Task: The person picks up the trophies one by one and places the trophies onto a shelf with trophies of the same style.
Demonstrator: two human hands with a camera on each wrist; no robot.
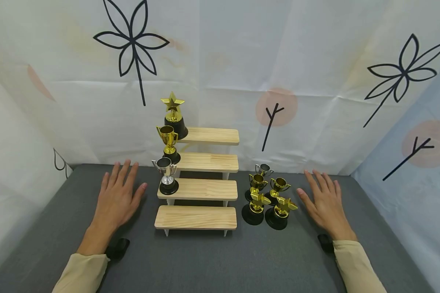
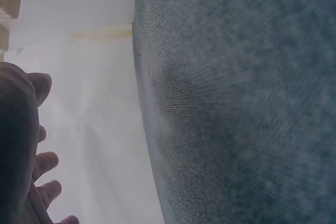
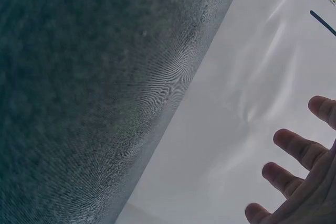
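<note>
My left hand (image 1: pixel 116 199) lies palm down with fingers spread, left of a stepped wooden stand (image 1: pixel 196 217). On the right, my right hand (image 1: pixel 326 205) is likewise spread and holds nothing. Down the stand's left side are a gold star trophy (image 1: pixel 174 116) on the top step, a gold cup trophy (image 1: pixel 168 140) below it and a silver cup trophy (image 1: pixel 166 175) on the third. Between stand and right hand are two star trophies (image 1: pixel 256 207), two gold cup trophies (image 1: pixel 278 187) and a silver cup trophy (image 1: pixel 264 169), all with black bases.
A grey cloth-covered table (image 1: pixel 205 260) carries everything. White fabric (image 1: pixel 227 53) printed with line-drawn plants hangs behind it and at both sides. Each wrist wears a small black camera, such as the dark one (image 1: pixel 119 249) on the left. The stand's lowest step has a bare board.
</note>
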